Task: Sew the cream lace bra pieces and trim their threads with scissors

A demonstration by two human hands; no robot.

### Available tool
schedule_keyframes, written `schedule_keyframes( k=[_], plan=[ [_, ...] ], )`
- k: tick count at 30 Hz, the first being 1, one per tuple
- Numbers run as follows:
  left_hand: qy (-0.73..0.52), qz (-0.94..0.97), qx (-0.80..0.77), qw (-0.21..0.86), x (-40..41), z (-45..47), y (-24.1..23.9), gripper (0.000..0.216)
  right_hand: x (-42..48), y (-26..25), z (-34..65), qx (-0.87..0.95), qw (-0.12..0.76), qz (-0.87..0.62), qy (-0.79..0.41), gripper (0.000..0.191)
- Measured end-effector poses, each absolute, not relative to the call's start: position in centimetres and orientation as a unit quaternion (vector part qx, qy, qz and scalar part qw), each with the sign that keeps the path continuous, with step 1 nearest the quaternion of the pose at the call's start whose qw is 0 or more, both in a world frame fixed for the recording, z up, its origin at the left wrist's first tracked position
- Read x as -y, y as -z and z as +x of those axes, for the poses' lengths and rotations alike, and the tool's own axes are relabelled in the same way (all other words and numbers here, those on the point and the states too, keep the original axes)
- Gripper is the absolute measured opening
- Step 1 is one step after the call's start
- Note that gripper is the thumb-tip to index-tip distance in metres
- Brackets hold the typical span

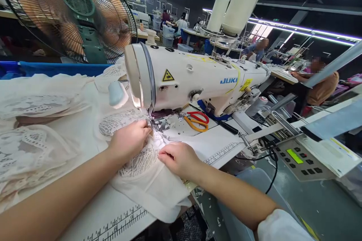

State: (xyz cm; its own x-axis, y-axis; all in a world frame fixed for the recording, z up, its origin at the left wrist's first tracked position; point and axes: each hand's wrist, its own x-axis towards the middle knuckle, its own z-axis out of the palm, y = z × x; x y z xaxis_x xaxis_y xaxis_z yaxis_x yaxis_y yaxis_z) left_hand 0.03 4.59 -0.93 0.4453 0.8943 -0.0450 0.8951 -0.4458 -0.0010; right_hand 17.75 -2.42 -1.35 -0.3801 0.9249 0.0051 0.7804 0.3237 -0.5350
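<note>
A white JUKI sewing machine (195, 81) stands on the table, its needle area at the middle. Cream lace fabric (141, 165) lies under the presser foot and spreads left. My left hand (128, 139) rests on the lace just left of the needle, fingers curled and pinching the cloth at the foot. My right hand (178, 158) presses on the fabric a little nearer to me, fingers bent and gripping the cloth's edge.
Red and orange-handled scissors (198, 120) lie on the machine bed behind the needle. A control panel (299, 160) sits at the right. A large fan (70, 15) stands at back left. More lace (36, 120) is piled at left. Other people work at far tables.
</note>
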Motion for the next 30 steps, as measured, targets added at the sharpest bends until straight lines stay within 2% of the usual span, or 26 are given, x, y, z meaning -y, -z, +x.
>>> schedule_keyframes(
  k=[11,17,24,28,30],
  plan=[
    [0.007,0.844,-0.536,0.012,-4.5,0.3,0.8,0.039,2.2,1.1,17.8,0.806,0.144,-0.528,-0.227,0.017],
    [0.003,0.839,-0.543,0.009,-4.9,0.2,0.2,0.042,1.6,0.4,17.4,0.794,0.093,-0.559,-0.219,0.02],
    [0.002,0.858,-0.514,-0.013,-4.9,-1.2,0.2,0.045,1.6,0.1,18.4,0.818,0.076,-0.533,-0.2,0.021],
    [-0.047,0.895,-0.44,-0.051,-3.5,-2.5,0.4,0.056,1.9,-0.1,20.3,0.791,0.114,-0.568,-0.195,0.02],
    [-0.06,0.903,-0.418,-0.08,-2.3,-3.0,0.5,0.067,2.1,-0.1,20.8,0.778,0.103,-0.595,-0.174,0.022]
  ],
)
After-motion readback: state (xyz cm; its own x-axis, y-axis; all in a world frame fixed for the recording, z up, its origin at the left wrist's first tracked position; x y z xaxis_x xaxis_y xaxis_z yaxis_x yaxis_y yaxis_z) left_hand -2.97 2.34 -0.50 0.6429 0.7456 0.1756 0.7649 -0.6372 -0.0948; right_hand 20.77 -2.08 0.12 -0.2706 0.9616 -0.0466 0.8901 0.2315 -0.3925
